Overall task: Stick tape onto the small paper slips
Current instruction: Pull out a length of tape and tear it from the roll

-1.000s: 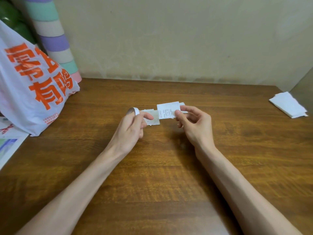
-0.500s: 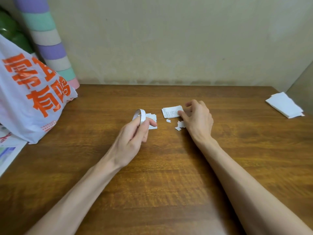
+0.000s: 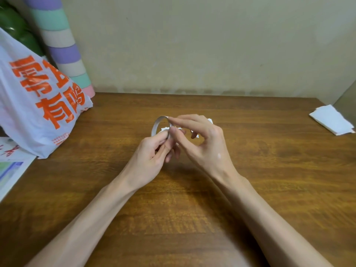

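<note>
Wooden table [image 3: 250, 155]; tape roll [image 3: 154, 126] between the fingers [image 3: 185, 122]

The paper slips [image 3: 165, 129] lay mostly hidden behind the right hand [image 3: 204, 145]; the left edge cut off the plastic bag [image 3: 28, 116].

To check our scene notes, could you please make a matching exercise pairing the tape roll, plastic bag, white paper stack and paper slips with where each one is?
1 tape roll
2 plastic bag
3 white paper stack
4 paper slips

A far right of the table
B held in the left hand
C left side, orange print
D on the table, partly hidden by the right hand

Pairs: 1-B, 2-C, 3-A, 4-D
</note>
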Motion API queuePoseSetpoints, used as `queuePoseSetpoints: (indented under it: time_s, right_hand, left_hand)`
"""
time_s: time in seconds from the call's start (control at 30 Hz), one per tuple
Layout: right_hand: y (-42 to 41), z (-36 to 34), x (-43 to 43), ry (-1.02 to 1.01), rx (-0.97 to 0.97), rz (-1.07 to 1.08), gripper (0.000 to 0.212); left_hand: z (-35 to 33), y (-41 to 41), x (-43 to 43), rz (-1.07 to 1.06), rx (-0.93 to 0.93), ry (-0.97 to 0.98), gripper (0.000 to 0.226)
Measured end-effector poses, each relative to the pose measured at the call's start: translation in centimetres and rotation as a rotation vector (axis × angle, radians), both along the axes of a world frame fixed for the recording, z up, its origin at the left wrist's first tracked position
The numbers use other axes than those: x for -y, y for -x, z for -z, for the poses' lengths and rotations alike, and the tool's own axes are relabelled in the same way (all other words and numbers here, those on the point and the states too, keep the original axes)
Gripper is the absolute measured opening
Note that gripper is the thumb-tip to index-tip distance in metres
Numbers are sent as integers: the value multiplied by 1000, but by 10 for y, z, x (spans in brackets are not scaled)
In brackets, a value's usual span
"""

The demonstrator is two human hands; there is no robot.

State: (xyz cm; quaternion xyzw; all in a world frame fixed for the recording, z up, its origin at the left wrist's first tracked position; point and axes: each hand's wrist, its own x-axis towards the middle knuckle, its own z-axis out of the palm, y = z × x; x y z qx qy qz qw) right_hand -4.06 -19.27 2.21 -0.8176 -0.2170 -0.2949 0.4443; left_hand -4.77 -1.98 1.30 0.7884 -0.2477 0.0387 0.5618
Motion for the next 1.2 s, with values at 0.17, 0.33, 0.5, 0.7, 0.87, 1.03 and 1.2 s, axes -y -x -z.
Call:
queuePoseSetpoints:
  time_s: [0.17, 0.33, 0.5, 0.7, 0.87, 1.03, 1.2]
  right_hand:
    - [6, 2, 6, 21, 61, 40, 11]
    - [5, -1, 9, -86, -88, -17, 6]
    - [11, -5, 10, -199, -214, -96, 4]
    - [11, -2, 7, -227, -233, -75, 53]
    - [10, 4, 11, 77, -121, -32, 29]
    - [10, 4, 17, 169, -73, 2, 13]
    - [11, 1, 17, 169, -60, -24, 19]
  left_hand:
    - [1, -2, -2, -2, 29, -50, 26]
    - [-1, -3, -4, -42, 96, -90, 32]
    - [-7, -4, -6, -98, 123, -84, 33]
    - [-4, -5, -10, -55, 41, -66, 28]
    - [-6, -6, -14, -110, 137, -264, 38]
    - [-8, -8, -22, -158, 159, -323, 35]
    - [-9, -8, -22, -105, 165, -357, 28]
